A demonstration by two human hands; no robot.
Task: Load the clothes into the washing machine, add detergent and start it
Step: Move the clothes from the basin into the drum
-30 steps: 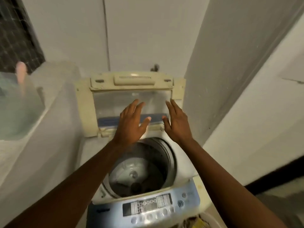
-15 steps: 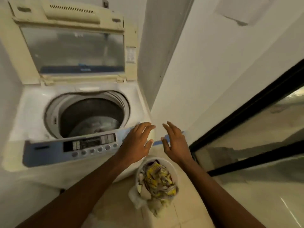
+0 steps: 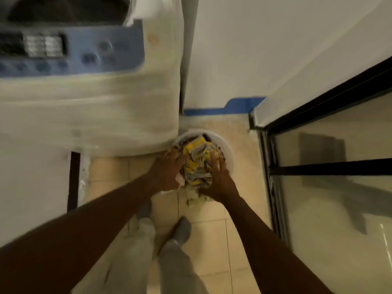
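A white bucket (image 3: 228, 152) stands on the tiled floor by the front right corner of the washing machine (image 3: 89, 107). It is heaped with clothes (image 3: 197, 164), yellow, white and grey patterned. My left hand (image 3: 168, 171) presses the left side of the heap and my right hand (image 3: 219, 180) cups its right side, fingers curled into the fabric. The machine's blue control panel (image 3: 72, 54) and a dark slice of its open drum (image 3: 63, 9) show at the top left, blurred.
A black-framed glass sliding door (image 3: 328, 187) runs along the right. A white wall with blue tape (image 3: 239, 105) at its base is behind the bucket. My legs and grey-socked feet (image 3: 180, 230) stand on the tiles just below the bucket.
The view has swung down from the open machine to the floor. Both hands dropped from above the bucket onto the clothes and closed around them.
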